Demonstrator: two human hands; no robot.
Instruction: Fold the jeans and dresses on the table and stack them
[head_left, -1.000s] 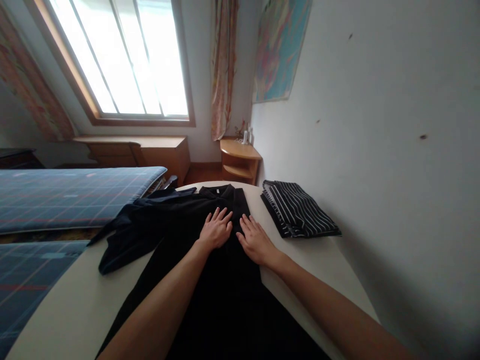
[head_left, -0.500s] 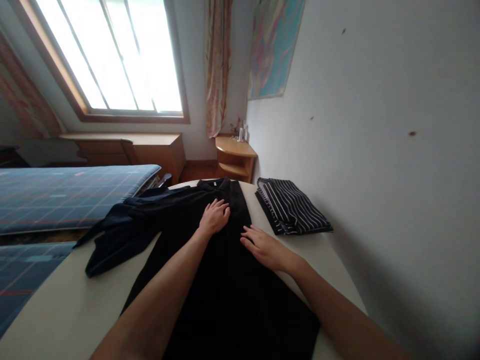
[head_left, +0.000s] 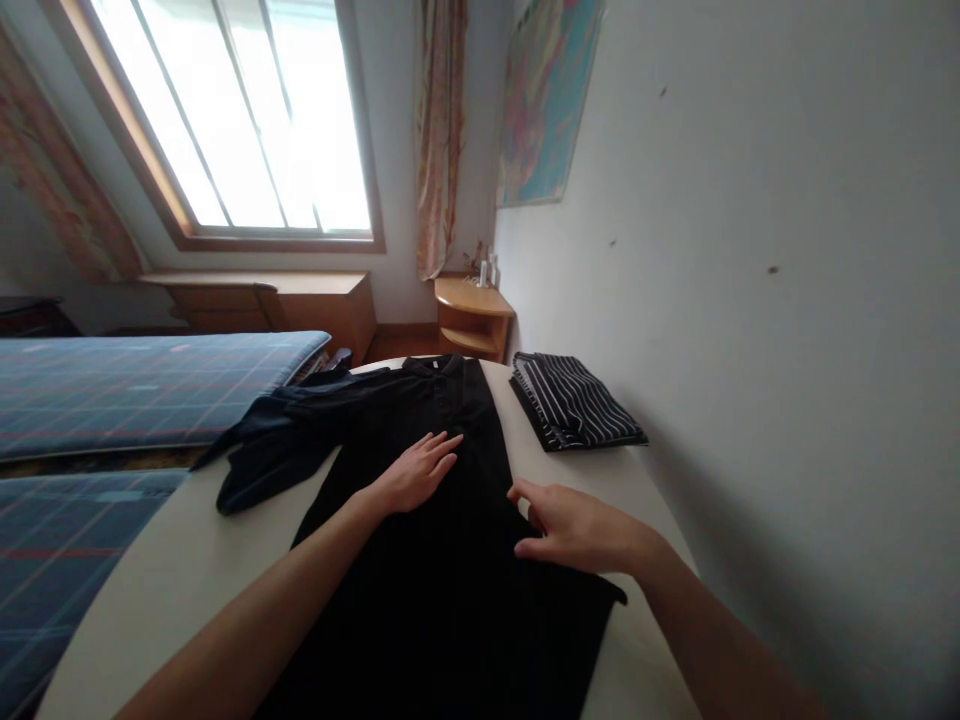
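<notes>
A black collared shirt [head_left: 442, 600] lies spread on a pale table, its collar at the far end. One dark sleeve [head_left: 292, 440] stretches out to the left. My left hand [head_left: 420, 472] rests flat on the middle of the shirt, fingers extended. Over the shirt's right edge hovers or rests my right hand [head_left: 574, 525], with thumb and forefinger apart and the other fingers curled underneath, partly hidden. I see no cloth between its fingertips. The shirt's right lower corner sticks out beneath my right forearm.
A folded black-and-white striped cloth [head_left: 581, 405] sits at the table's far right, close to the white wall [head_left: 787, 400]. The pale table [head_left: 172, 610] has a rounded edge. Left of it are blue plaid mattresses [head_left: 150, 390]. Beyond stand a desk [head_left: 322, 285] and a corner shelf [head_left: 476, 297].
Both hands have drawn back toward me along the shirt. My right hand has curled its fingers and shifted along the right edge. The camera view has shifted slightly.
</notes>
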